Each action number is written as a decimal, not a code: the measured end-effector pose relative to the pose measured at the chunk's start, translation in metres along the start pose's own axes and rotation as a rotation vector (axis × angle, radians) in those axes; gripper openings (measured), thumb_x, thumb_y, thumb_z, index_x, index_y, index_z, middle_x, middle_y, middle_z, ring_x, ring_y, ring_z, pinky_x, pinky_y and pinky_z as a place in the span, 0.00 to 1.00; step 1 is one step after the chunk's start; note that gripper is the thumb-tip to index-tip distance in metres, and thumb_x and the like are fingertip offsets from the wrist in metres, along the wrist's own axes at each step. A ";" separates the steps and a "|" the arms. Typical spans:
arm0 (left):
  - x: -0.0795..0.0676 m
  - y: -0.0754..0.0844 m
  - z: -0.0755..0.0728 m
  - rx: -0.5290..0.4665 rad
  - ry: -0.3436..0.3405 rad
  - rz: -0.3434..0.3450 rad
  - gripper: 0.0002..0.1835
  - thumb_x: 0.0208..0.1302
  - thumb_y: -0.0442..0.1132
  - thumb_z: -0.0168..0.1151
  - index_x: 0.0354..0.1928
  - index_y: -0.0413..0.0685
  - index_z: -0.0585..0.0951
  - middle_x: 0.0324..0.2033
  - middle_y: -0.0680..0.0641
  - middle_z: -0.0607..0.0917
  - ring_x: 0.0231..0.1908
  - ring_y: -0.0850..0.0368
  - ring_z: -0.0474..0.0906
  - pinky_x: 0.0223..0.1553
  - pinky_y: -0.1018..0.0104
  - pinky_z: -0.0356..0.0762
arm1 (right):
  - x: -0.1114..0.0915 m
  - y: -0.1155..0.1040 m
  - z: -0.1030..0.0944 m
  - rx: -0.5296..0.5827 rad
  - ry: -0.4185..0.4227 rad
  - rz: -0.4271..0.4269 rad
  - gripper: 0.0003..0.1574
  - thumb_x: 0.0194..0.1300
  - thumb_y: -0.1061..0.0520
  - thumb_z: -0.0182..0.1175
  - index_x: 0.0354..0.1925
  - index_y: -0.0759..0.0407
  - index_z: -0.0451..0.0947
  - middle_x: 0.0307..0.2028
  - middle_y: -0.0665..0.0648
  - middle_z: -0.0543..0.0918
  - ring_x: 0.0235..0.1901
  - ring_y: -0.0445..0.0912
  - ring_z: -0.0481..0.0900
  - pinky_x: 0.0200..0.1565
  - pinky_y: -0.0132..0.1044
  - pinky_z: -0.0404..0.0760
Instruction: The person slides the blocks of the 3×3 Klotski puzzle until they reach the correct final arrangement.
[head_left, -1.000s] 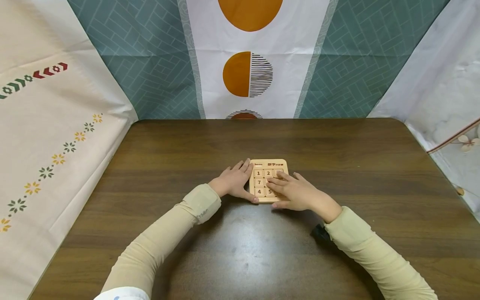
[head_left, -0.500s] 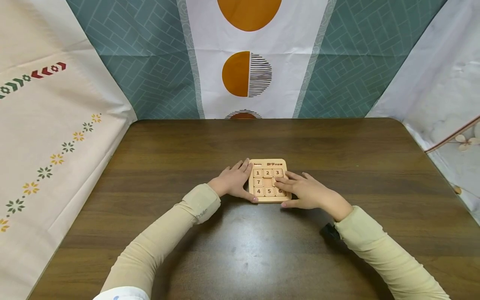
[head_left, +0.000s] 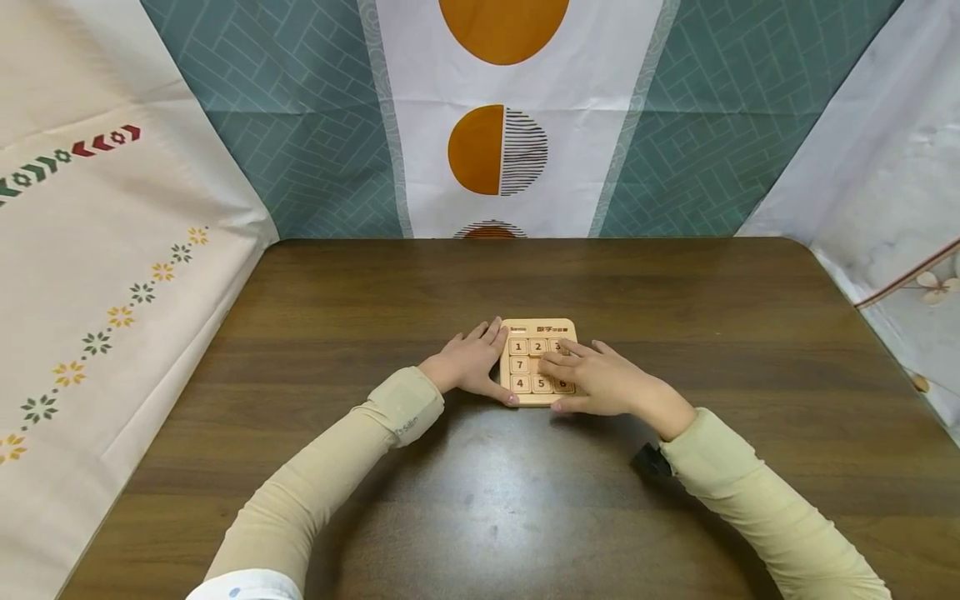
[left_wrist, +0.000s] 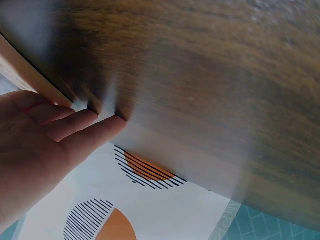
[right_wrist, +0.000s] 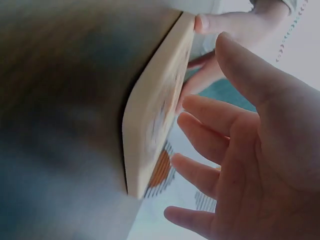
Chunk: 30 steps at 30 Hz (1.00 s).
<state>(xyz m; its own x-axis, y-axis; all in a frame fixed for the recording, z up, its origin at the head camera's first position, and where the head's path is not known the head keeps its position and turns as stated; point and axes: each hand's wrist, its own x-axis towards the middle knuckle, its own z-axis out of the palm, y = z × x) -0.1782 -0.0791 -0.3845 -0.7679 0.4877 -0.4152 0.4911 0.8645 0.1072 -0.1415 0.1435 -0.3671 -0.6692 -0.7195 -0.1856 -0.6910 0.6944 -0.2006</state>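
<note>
A pale wooden sliding number puzzle [head_left: 528,324] lies flat on the table. In the head view the tiles 1, 2, 3, 7, 4, 5 and 6 show, some partly covered; fingers hide the right of the middle row. My left hand [head_left: 472,360] rests spread along the puzzle's left edge, thumb at the near corner. The left wrist view shows its straight fingers [left_wrist: 92,135] beside the wooden edge. My right hand [head_left: 603,383] reaches over the puzzle's right side, fingertips on or just above the middle row. In the right wrist view its fingers [right_wrist: 210,115] are extended and slightly bent.
The dark wooden table [head_left: 375,283] surrounds the puzzle. Behind it hangs a green and white cloth [head_left: 517,150] with orange circles. A cream cloth [head_left: 90,275] hangs at the left, a pale one [head_left: 885,167] at the right. A black object [head_left: 651,461] sits at the right wrist.
My right hand moved right, baring the gap in the middle of the puzzle, then came slightly back left over it. The left hand and the puzzle stayed put.
</note>
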 end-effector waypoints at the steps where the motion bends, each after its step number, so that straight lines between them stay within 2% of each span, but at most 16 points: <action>1: 0.000 0.000 0.000 0.000 -0.001 -0.001 0.65 0.42 0.76 0.54 0.70 0.41 0.39 0.69 0.42 0.37 0.68 0.46 0.38 0.61 0.45 0.49 | 0.003 -0.002 0.000 -0.004 -0.004 -0.010 0.41 0.60 0.38 0.56 0.66 0.55 0.62 0.65 0.56 0.62 0.66 0.57 0.52 0.56 0.65 0.51; 5: 0.001 0.000 0.001 0.003 -0.005 -0.001 0.65 0.42 0.76 0.54 0.70 0.41 0.39 0.69 0.42 0.37 0.68 0.46 0.38 0.61 0.45 0.49 | 0.013 -0.008 0.002 -0.003 -0.015 -0.038 0.41 0.60 0.38 0.55 0.66 0.55 0.61 0.66 0.55 0.61 0.66 0.57 0.51 0.57 0.64 0.51; 11: 0.000 0.000 0.001 0.003 -0.005 -0.001 0.65 0.42 0.76 0.54 0.70 0.41 0.39 0.69 0.42 0.37 0.68 0.46 0.37 0.61 0.45 0.50 | 0.020 -0.011 0.003 0.005 -0.040 -0.037 0.43 0.59 0.36 0.56 0.66 0.54 0.61 0.66 0.54 0.61 0.67 0.55 0.49 0.58 0.63 0.49; 26: -0.001 0.000 0.000 0.002 -0.006 -0.007 0.65 0.42 0.76 0.54 0.70 0.42 0.39 0.69 0.42 0.37 0.68 0.46 0.38 0.61 0.46 0.50 | 0.004 0.006 -0.001 0.001 -0.058 -0.011 0.43 0.57 0.37 0.58 0.65 0.53 0.62 0.65 0.55 0.62 0.66 0.57 0.50 0.57 0.66 0.49; 30: 0.000 0.000 0.000 0.000 -0.003 -0.003 0.65 0.42 0.76 0.55 0.70 0.41 0.40 0.69 0.42 0.37 0.68 0.46 0.39 0.61 0.45 0.50 | 0.003 0.002 -0.001 -0.004 -0.032 -0.054 0.43 0.57 0.37 0.58 0.65 0.54 0.62 0.65 0.55 0.63 0.66 0.57 0.51 0.57 0.65 0.51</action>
<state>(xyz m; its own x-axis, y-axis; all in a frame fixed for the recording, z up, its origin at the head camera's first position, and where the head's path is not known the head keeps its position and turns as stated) -0.1780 -0.0790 -0.3842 -0.7679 0.4851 -0.4183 0.4890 0.8658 0.1063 -0.1454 0.1424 -0.3667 -0.6217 -0.7558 -0.2057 -0.7271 0.6545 -0.2071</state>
